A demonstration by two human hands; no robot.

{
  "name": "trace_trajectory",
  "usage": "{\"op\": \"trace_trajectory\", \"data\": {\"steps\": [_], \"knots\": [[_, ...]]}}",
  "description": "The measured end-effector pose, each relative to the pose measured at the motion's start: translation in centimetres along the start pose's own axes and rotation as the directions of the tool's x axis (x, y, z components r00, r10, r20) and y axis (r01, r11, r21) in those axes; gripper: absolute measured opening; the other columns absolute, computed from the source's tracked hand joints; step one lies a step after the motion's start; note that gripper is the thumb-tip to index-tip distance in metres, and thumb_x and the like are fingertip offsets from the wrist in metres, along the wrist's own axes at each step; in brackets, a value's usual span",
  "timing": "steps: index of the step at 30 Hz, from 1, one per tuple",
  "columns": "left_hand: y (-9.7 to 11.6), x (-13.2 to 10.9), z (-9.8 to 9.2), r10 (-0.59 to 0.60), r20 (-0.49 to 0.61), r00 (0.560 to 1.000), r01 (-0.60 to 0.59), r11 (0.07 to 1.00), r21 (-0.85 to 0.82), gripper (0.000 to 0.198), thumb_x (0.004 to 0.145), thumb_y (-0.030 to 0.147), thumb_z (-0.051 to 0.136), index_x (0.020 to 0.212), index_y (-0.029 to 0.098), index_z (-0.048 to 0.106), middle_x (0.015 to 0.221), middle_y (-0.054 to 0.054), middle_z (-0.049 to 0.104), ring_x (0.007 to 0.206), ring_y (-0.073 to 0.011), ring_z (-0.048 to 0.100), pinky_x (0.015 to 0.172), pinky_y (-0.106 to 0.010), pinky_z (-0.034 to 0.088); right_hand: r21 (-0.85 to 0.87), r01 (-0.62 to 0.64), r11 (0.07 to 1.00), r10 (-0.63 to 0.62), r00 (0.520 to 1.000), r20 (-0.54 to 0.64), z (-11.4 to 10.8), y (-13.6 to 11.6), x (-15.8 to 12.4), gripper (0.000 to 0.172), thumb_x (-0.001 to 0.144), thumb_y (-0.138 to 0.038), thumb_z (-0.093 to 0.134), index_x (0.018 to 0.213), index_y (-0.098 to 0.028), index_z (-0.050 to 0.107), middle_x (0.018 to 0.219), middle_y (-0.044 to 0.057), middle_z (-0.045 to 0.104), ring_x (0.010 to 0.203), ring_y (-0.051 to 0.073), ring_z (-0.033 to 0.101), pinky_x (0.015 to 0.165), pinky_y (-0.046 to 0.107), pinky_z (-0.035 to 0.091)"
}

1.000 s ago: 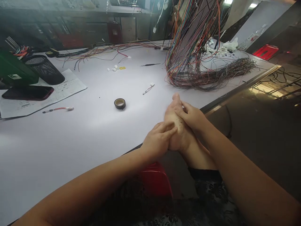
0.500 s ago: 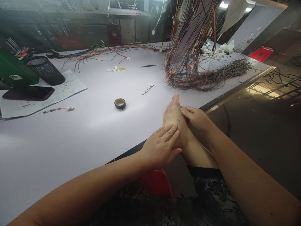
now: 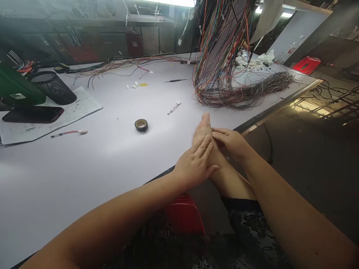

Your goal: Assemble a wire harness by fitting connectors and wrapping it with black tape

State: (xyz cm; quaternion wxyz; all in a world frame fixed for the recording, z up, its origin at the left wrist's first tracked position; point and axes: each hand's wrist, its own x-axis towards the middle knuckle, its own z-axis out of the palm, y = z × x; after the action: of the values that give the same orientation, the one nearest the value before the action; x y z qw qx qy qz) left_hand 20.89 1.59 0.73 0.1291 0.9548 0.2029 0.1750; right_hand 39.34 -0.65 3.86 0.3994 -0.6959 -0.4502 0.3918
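A bare foot (image 3: 199, 130) is propped at the table's edge, toes pointing toward the wires, below a dark patterned trouser leg (image 3: 246, 213). Across the top of the foot lies my left hand (image 3: 193, 164), flat with its fingers stretched out. My right hand (image 3: 234, 144) grips the far side of the foot with bent fingers; its fingertips are partly hidden. Left of the foot, apart from both hands, sits a roll of black tape (image 3: 141, 126). A short wire with a white connector (image 3: 174, 107) lies beyond it.
A large bundle of coloured wires (image 3: 241, 93) hangs down onto the white table (image 3: 84, 179). At left are a phone (image 3: 33, 114), papers (image 3: 84, 102), a mesh cup (image 3: 54, 87) and a green box (image 3: 19, 84). A red stool (image 3: 185, 215) stands below the edge.
My left hand has slid forward along the foot toward the toes. My right hand remains at the foot's side, its fingers slightly shifted. The view has tilted a little.
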Motion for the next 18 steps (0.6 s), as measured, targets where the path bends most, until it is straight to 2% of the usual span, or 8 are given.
{"op": "trace_trajectory", "data": {"steps": [5,8,10,13,15,18], "knots": [[0.0,-2.2,0.1,0.109,-0.045,0.993,-0.108,0.993,0.042,0.055,0.097,0.039,0.036,0.137,0.002,0.04,0.149,-0.018,0.034,0.143,-0.0257,0.021,0.117,-0.037,0.027,-0.102,-0.021,0.995,0.031,0.995,0.097,-0.5,-1.2,-0.7,0.053,0.076,-0.031,0.058,0.128,-0.02,0.058,0.082,0.001,0.067,0.074,0.02,0.06,0.058,0.026,0.047],[0.0,-2.4,-0.6,0.097,-0.084,0.992,-0.104,0.99,-0.092,0.041,0.095,0.033,0.042,0.128,0.011,0.052,0.138,-0.013,0.051,0.136,-0.0258,0.036,0.113,-0.039,0.034,-0.192,0.011,0.981,0.017,0.989,0.144,-0.8,-1.7,-1.1,0.059,0.075,-0.028,0.06,0.133,-0.022,0.053,0.095,0.002,0.068,0.089,0.024,0.062,0.068,0.028,0.051],[-0.4,-1.7,-1.4,-0.044,-0.097,0.994,0.014,0.957,-0.289,0.033,0.094,0.03,0.044,0.12,0.016,0.058,0.126,-0.01,0.059,0.121,-0.023,0.051,0.104,-0.037,0.043,-0.192,0.03,0.981,0.001,0.987,0.159,-0.9,-1.7,-1.0,0.061,0.074,-0.028,0.062,0.134,-0.022,0.051,0.104,0.003,0.067,0.098,0.026,0.06,0.078,0.032,0.052],[-1.6,0.2,-2.2,-0.307,-0.029,0.951,0.238,0.792,-0.562,0.023,0.09,0.027,0.048,0.105,0.018,0.064,0.104,-0.006,0.067,0.095,-0.0182,0.062,0.086,-0.033,0.051,-0.127,0.041,0.991,-0.012,0.975,0.22,-1.1,-1.3,-0.9,0.064,0.075,-0.028,0.065,0.136,-0.023,0.049,0.11,0.005,0.066,0.105,0.028,0.058,0.086,0.036,0.051],[-2.4,1.6,-2.3,-0.372,0.067,0.926,0.32,0.676,-0.664,0.018,0.087,0.027,0.053,0.094,0.018,0.066,0.093,-0.004,0.07,0.086,-0.0173,0.063,0.081,-0.032,0.051,-0.073,0.033,0.997,-0.012,0.965,0.263,-1.3,-1.1,-0.9,0.064,0.076,-0.029,0.066,0.138,-0.023,0.048,0.112,0.005,0.065,0.107,0.028,0.057,0.088,0.038,0.05],[-3.3,3.2,-2.1,-0.364,0.195,0.911,0.381,0.56,-0.736,0.014,0.08,0.03,0.06,0.085,0.018,0.067,0.084,-0.002,0.07,0.079,-0.0167,0.063,0.072,-0.029,0.05,0.011,0.003,1.0,-0.006,0.95,0.312,-1.4,-1.1,-1.0,0.063,0.079,-0.03,0.066,0.139,-0.024,0.046,0.116,0.006,0.063,0.11,0.028,0.055,0.093,0.04,0.048]]}}
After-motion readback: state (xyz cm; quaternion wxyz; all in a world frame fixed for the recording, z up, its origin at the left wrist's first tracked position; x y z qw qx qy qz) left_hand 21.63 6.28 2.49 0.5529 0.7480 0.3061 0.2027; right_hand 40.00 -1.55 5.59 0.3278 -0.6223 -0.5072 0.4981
